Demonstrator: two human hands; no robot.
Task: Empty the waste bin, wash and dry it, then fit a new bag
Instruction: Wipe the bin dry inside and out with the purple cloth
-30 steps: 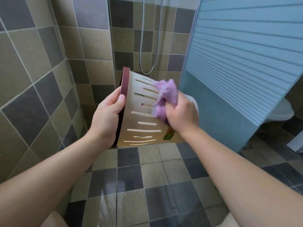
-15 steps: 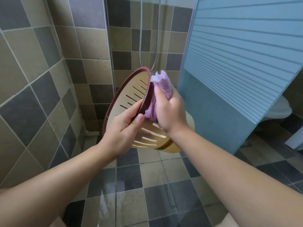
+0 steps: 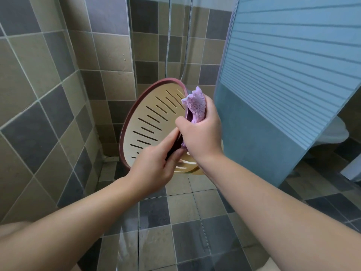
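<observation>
The cream slotted waste bin (image 3: 152, 122) with a dark red rim is held in the air, tipped on its side with its mouth turned toward me. My left hand (image 3: 154, 169) grips its near rim, fingers inside and thumb outside. My right hand (image 3: 201, 133) holds a bunched purple cloth (image 3: 195, 108) pressed over the bin's right rim. The bin's base is hidden behind both hands.
Tiled walls close in on the left and back. A shower hose (image 3: 185, 45) hangs behind the bin. A blue frosted partition (image 3: 283, 85) stands right, with a white toilet (image 3: 332, 133) beyond it. The tiled floor (image 3: 175, 231) below looks wet.
The bin has turned from side-on so that its open mouth faces me. My right hand with the cloth moved from the outer side wall up onto the rim. My left hand shifted lower on the rim.
</observation>
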